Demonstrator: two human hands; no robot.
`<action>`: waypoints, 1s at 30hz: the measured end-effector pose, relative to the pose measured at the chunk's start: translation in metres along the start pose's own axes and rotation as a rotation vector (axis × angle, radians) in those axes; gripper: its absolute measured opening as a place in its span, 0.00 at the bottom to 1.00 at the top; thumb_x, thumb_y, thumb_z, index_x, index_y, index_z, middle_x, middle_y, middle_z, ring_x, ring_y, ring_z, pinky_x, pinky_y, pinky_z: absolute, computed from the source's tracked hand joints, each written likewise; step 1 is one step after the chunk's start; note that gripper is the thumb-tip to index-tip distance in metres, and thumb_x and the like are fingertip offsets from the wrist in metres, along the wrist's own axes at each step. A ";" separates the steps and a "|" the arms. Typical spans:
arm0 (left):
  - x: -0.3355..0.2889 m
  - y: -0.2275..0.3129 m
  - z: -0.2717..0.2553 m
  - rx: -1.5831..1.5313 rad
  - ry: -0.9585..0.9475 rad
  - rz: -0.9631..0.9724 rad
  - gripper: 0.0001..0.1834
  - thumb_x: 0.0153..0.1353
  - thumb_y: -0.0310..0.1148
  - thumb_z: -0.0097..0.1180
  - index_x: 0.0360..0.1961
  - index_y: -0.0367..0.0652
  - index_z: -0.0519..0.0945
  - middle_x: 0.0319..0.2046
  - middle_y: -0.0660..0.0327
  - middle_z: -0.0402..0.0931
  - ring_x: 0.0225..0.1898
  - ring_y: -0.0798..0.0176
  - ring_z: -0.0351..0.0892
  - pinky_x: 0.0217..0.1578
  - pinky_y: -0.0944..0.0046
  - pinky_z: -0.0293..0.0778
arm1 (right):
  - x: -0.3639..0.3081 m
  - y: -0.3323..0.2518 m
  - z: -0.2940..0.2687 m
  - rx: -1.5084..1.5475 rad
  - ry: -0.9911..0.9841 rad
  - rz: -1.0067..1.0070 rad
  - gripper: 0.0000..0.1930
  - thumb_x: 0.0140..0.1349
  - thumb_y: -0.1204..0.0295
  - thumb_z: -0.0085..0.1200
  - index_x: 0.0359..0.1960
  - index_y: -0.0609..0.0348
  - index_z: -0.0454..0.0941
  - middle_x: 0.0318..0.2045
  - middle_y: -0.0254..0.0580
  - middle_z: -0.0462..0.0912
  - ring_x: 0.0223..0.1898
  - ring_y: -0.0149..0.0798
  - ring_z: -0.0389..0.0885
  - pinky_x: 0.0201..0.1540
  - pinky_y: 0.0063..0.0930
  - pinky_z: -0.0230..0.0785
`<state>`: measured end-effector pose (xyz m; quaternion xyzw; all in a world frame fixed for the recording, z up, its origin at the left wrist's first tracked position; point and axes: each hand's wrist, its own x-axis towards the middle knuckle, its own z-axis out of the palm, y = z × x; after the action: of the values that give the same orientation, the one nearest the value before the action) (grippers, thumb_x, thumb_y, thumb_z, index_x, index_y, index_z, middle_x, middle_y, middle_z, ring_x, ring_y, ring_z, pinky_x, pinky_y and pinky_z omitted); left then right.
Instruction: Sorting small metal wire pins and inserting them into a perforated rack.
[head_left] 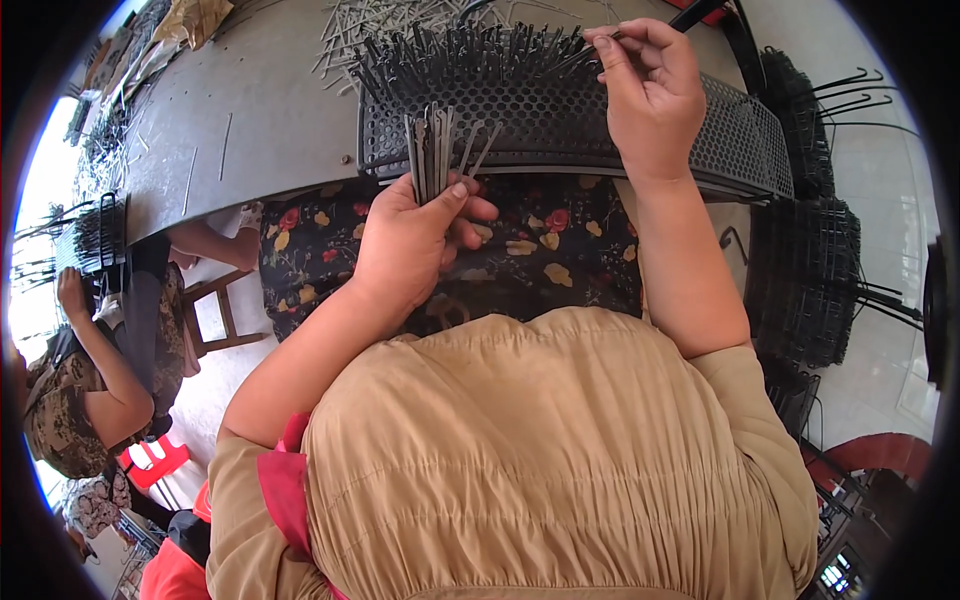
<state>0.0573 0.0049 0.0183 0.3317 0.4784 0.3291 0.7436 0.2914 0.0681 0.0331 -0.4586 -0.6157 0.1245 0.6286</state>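
Head view: left hand has fingers clamped around a bundle of thin grey metal strips, roughly upright, a couple splayed right. Bundle sits in front of the black perforated-metal rack at the edge of the smooth grey desk.

Right hand: thumb and index fingers together, clamped on a thin dark metal rod beside the rack's dense row of black hooked metal rods. Loose pile of pale thin strips behind, on the desk.

Black floral cloth below the rack. Far left, a co-worker's hand at a second black rod cluster. Markings on the rods: too small to tell.
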 end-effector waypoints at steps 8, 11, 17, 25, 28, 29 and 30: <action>0.000 -0.001 0.001 -0.012 0.005 -0.011 0.07 0.70 0.30 0.49 0.43 0.37 0.74 0.32 0.56 0.81 0.22 0.72 0.75 0.15 0.74 0.62 | 0.004 0.007 -0.008 0.104 -0.089 0.022 0.10 0.65 0.82 0.53 0.45 0.63 0.68 0.38 0.44 0.85 0.38 0.26 0.83 0.32 0.14 0.74; 0.000 -0.001 -0.001 -0.034 -0.002 -0.003 0.07 0.70 0.30 0.49 0.43 0.37 0.74 0.31 0.56 0.81 0.22 0.73 0.75 0.15 0.74 0.62 | 0.002 0.009 -0.012 0.138 -0.149 -0.009 0.10 0.65 0.83 0.53 0.45 0.62 0.68 0.38 0.45 0.85 0.38 0.27 0.83 0.32 0.15 0.73; -0.002 0.001 0.002 -0.003 0.001 -0.026 0.07 0.69 0.29 0.49 0.44 0.37 0.73 0.32 0.54 0.80 0.23 0.71 0.73 0.18 0.75 0.60 | 0.010 0.012 0.008 0.089 -0.209 -0.123 0.10 0.64 0.83 0.55 0.45 0.62 0.71 0.37 0.43 0.86 0.37 0.29 0.84 0.36 0.15 0.75; -0.002 -0.001 -0.003 -0.006 0.026 -0.013 0.07 0.70 0.30 0.49 0.42 0.38 0.74 0.30 0.58 0.80 0.22 0.73 0.74 0.15 0.74 0.62 | 0.005 -0.013 0.012 -0.233 -0.262 -0.098 0.06 0.61 0.80 0.58 0.40 0.61 0.80 0.34 0.37 0.86 0.35 0.27 0.84 0.38 0.17 0.75; -0.001 -0.001 -0.003 -0.025 0.000 -0.018 0.07 0.70 0.30 0.50 0.42 0.38 0.74 0.30 0.58 0.80 0.22 0.73 0.74 0.15 0.74 0.61 | 0.009 -0.016 0.009 -0.321 -0.283 -0.060 0.06 0.60 0.78 0.59 0.38 0.59 0.83 0.32 0.35 0.86 0.34 0.27 0.84 0.37 0.18 0.74; -0.001 -0.001 -0.002 -0.024 -0.001 -0.018 0.07 0.70 0.30 0.50 0.42 0.38 0.74 0.30 0.58 0.80 0.22 0.73 0.74 0.15 0.74 0.61 | 0.009 -0.016 0.008 -0.338 -0.276 -0.068 0.06 0.60 0.78 0.59 0.38 0.58 0.84 0.30 0.35 0.86 0.33 0.27 0.84 0.37 0.19 0.74; -0.001 0.000 -0.002 -0.019 0.005 -0.016 0.06 0.70 0.30 0.49 0.42 0.38 0.74 0.30 0.58 0.80 0.21 0.73 0.74 0.15 0.74 0.61 | 0.010 -0.015 0.007 -0.339 -0.275 -0.067 0.06 0.60 0.78 0.59 0.38 0.58 0.84 0.30 0.35 0.86 0.33 0.27 0.84 0.37 0.19 0.74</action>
<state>0.0553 0.0042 0.0179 0.3197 0.4797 0.3286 0.7481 0.2808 0.0697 0.0496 -0.5157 -0.7227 0.0598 0.4563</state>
